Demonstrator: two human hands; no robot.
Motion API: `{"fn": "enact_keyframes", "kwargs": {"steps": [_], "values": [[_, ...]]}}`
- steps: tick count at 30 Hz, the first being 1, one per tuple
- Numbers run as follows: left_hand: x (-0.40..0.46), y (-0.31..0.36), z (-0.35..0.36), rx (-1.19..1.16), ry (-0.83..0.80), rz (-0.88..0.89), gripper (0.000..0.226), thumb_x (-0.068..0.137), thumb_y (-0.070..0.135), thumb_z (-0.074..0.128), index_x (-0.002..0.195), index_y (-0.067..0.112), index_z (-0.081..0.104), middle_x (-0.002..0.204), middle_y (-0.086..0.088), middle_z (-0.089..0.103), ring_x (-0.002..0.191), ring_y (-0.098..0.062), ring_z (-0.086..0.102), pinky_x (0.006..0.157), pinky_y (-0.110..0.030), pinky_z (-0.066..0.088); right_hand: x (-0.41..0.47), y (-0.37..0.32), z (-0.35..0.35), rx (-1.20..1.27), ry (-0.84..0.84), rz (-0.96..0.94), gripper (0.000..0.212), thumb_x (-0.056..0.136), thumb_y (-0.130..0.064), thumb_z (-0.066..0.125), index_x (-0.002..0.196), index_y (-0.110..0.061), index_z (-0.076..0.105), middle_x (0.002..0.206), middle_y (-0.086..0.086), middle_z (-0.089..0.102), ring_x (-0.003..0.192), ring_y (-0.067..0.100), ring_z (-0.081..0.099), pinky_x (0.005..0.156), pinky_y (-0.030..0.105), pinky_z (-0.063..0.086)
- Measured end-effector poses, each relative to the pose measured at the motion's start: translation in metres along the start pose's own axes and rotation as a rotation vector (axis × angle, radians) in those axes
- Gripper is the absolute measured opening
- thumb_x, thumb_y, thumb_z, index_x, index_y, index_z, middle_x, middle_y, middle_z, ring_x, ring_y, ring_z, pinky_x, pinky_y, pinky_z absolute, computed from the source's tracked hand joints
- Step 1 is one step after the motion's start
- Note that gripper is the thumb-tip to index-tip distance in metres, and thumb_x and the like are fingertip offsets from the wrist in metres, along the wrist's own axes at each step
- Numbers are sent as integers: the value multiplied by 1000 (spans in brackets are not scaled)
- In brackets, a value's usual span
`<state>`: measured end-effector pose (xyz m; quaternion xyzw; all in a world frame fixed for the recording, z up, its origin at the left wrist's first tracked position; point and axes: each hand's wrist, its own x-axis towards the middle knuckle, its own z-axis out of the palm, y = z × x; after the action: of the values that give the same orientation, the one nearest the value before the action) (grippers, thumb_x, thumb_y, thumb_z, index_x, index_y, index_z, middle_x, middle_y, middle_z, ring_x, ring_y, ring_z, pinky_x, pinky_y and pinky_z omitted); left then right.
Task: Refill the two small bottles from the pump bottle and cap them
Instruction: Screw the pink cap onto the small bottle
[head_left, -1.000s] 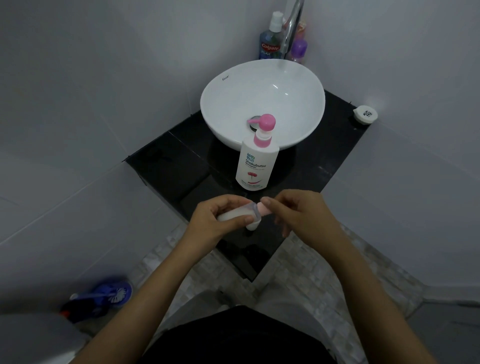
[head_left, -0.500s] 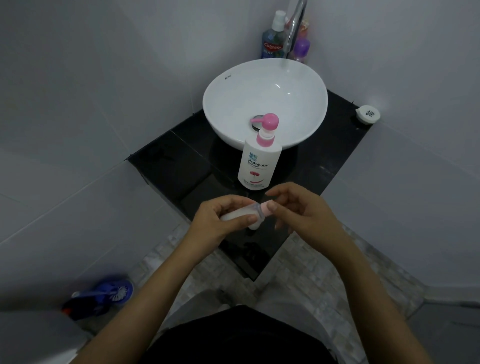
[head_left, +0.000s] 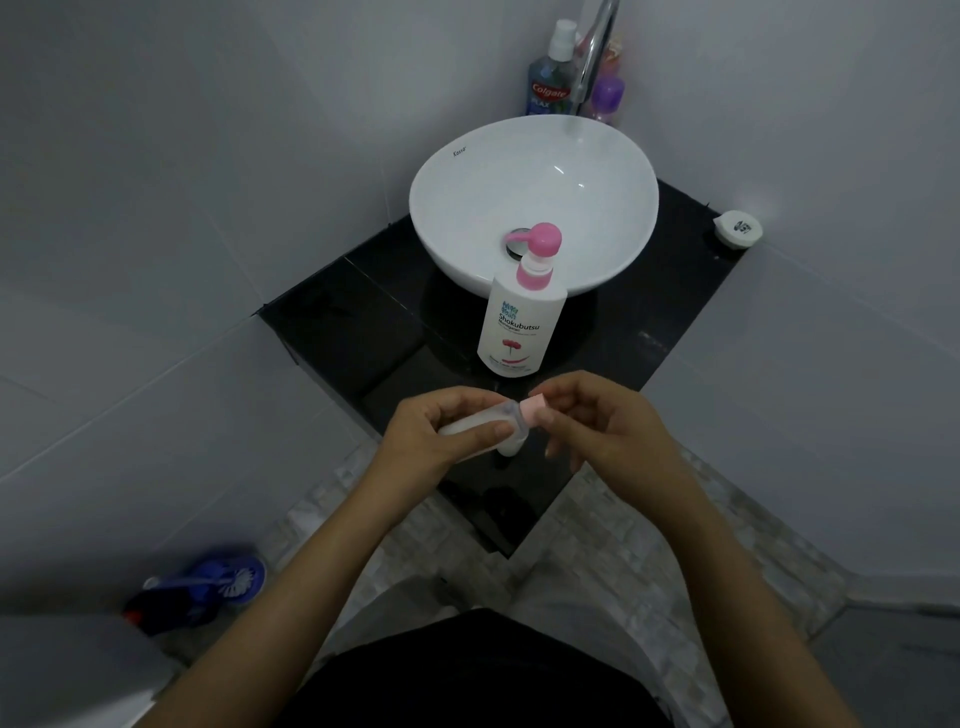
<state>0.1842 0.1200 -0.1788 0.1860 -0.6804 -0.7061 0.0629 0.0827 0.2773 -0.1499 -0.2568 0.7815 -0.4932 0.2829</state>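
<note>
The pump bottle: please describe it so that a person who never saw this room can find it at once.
Look at the white round basin on the black counter. Directly in front of it stands the pump bottle, upright and white. Only it has a pink pump head; the other bottles stand behind the basin by the tap.

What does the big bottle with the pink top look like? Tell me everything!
The pump bottle is white, glossy plastic with a pink pump head whose spout points left. Its label reads "Shokubutsu" over a small red flower. It stands upright on the black counter, right in front of the white sink bowl. Nothing holds it; both hands are nearer the camera, apart from it.
</note>
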Motion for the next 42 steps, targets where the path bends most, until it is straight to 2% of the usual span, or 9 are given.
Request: {"fn": "enact_keyframes", "kwargs": {"steps": [3, 8, 12, 16, 21, 24, 29, 35, 42], "values": [[0, -2, 0, 19, -4, -14, 22, 78, 16, 70, 100, 14, 71, 95, 2, 72, 84, 0, 66, 67, -10, 50, 1, 1, 5, 4, 39, 27, 13, 90, -22, 62, 96, -11, 66, 69, -1, 67, 53, 10, 61, 46, 24, 49], [0, -3, -2, -45, -3, -54, 31, 67, 27, 72, 98, 18, 73, 92, 5, 75, 86, -3, 68, 67, -11, 50, 1, 0, 3, 17, -11, 7, 15, 90, -19, 61, 101, -11, 67, 71, -1, 67, 54, 4, 61, 48, 19, 51], [2, -4, -3, -58, -20, -49, 30, 69, 12, 76, 98, 15, 73, 94, 2, 75, 89, -8, 70, 71, -14, 53, 3, 4, 8, 11, 5, 32, 14, 91, -22, 60, 97, -12, 68, 61, -4, 61, 47, 3, 55, 45, 18, 48], [1, -6, 0, -75, -8, -22, 34, 63, 20, 75, 97, 16, 73, 88, 7, 76, 85, -6, 70, 70, -14, 53, 6, 6, 13, 51, 67, 49, 17, 90, -24, 61, 97, -10, 67, 54, -11, 62, 42, 3, 51, 40, 18, 44], [3, -13, -1, -13, 32, 12, 39, 62, 22, 77, 100, 13, 73, 95, -1, 74, 90, -11, 69, 76, -20, 55, 8, 9, 17, 55, 121, 39, 14, 90, -21, 63, 94, -9, 69, 52, -13, 61, 39, 2, 49, 37, 17, 41], [5, -14, -3, 56, 21, 16, 37, 66, 18, 79, 102, 17, 72, 100, 0, 73, 94, -11, 68, 81, -23, 57, 10, 8, 17, 36, 133, 36, 11, 85, -22, 68, 93, -15, 70, 62, -7, 66, 45, 3, 55, 41, 16, 43], [20, -24, -8, 129, 63, 18, 39, 69, 15, 79, 107, 18, 68, 102, 1, 71, 93, -9, 66, 81, -21, 55, 18, 12, 13, -62, 216, 1, 40, 81, -38, 68, 119, -24, 61, 93, -4, 68, 74, 14, 66, 58, 21, 51], [49, -58, -16, 295, 66, -45, 37, 69, 13, 80, 100, 25, 67, 97, 11, 69, 93, -4, 63, 82, -18, 49, 16, 16, 2, 58, 375, 82, 9, 92, -31, 56, 95, -29, 64, 86, -5, 69, 63, 10, 65, 51, 20, 52], [67, -93, -15, 385, 24, -98, 35, 68, 5, 79, 97, 20, 67, 96, 8, 68, 92, -6, 63, 80, -16, 46, 15, 30, -2, 35, 404, 178, 14, 94, -31, 54, 94, -24, 66, 85, -3, 70, 65, 15, 67, 52, 23, 52]]}}
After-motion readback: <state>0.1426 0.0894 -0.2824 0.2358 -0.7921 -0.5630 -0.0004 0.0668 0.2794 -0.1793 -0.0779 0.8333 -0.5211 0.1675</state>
